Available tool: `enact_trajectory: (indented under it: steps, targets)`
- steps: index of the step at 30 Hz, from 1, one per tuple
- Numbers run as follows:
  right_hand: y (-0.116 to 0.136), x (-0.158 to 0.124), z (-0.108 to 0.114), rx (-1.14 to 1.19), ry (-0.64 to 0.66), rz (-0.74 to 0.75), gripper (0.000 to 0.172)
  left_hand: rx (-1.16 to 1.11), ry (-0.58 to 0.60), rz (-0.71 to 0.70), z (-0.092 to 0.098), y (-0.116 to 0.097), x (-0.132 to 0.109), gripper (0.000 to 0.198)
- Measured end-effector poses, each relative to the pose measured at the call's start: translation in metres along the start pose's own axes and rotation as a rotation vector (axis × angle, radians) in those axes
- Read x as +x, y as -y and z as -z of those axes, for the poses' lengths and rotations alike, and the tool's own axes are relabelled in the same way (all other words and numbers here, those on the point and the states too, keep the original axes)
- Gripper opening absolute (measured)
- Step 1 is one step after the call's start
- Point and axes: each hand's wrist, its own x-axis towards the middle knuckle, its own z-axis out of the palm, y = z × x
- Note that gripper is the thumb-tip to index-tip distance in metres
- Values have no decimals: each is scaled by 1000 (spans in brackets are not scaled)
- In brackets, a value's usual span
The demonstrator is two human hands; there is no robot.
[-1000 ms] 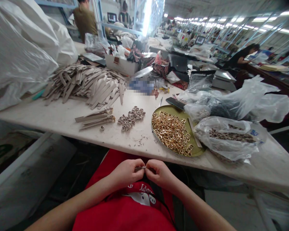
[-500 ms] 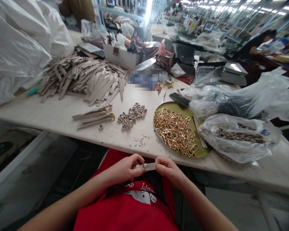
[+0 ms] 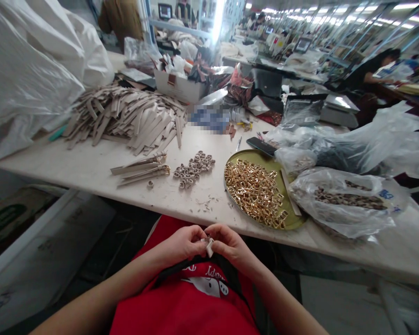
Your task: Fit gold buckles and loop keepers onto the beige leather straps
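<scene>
My left hand (image 3: pixel 181 243) and my right hand (image 3: pixel 230 243) meet in my lap, below the table's front edge, over my red shirt. Both pinch one small beige strap piece (image 3: pixel 208 246), which points down between the fingertips. On the table ahead lie a few finished straps (image 3: pixel 139 170), a cluster of small beige loops (image 3: pixel 193 169) and a round gold tray (image 3: pixel 293 222) heaped with gold buckles (image 3: pixel 254 191).
A big pile of beige strips (image 3: pixel 125 118) lies at the back left beside white sacks (image 3: pixel 28 70). Clear plastic bags (image 3: pixel 342 200) of parts crowd the right. A phone (image 3: pixel 261 146) and a cardboard box (image 3: pixel 179 88) sit farther back. Other people work at distant tables.
Half a second ago the strap lay stretched level between my hands. My hands have closed together and the piece now hangs short and tilted down.
</scene>
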Motion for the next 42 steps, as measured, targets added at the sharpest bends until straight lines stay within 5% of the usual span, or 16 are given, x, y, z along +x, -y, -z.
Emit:
enact_trajectory:
  steps: [8, 19, 25, 28, 34, 42]
  targets:
    - [-10, 0, -7, -262, 9, -14, 35, 189, -187, -96, -8, 9, -10, 34]
    - [-19, 5, -11, -127, 60, -99, 54, 131, -80, -117, -5, 13, -11, 36]
    - [-16, 9, -14, -58, 26, -122, 47, 77, -40, -128, 6, 17, -9, 28]
    - [-16, 12, -10, -134, -55, -128, 39, 95, -43, -80, 12, 13, -11, 18]
    - [-12, 12, -4, -394, -117, -106, 30, -59, 138, 19, 15, 8, -6, 25]
    - [-2, 3, -1, 62, 41, -171, 34, -232, 54, 3, 11, 20, 6, 18]
